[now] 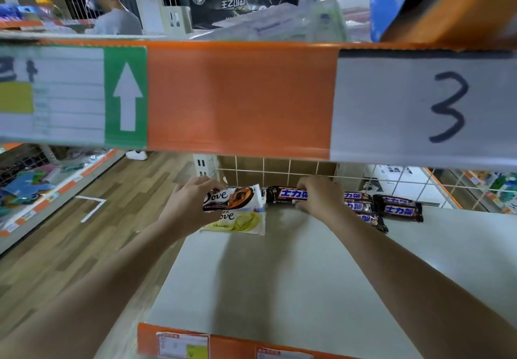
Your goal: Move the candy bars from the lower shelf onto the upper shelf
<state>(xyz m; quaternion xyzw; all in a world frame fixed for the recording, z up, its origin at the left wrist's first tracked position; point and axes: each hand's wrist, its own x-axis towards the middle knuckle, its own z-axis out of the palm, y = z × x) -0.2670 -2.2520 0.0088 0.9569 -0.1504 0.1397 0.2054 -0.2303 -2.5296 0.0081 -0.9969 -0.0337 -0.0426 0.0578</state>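
My left hand grips a brown-and-white Dove bar, lifted just above a pale green Dove bar lying on the lower shelf. A dark Snickers bar is pinched in my right hand, slightly off the shelf. Several more Snickers bars lie to the right at the back of that shelf. The upper shelf's orange front edge crosses the view above both hands.
A wire grid back panel closes the lower shelf. Plastic-wrapped goods sit on the upper shelf. A paper label marked 3 and a green arrow label hang on its edge. Another person stands beyond, left. Wooden aisle floor lies left.
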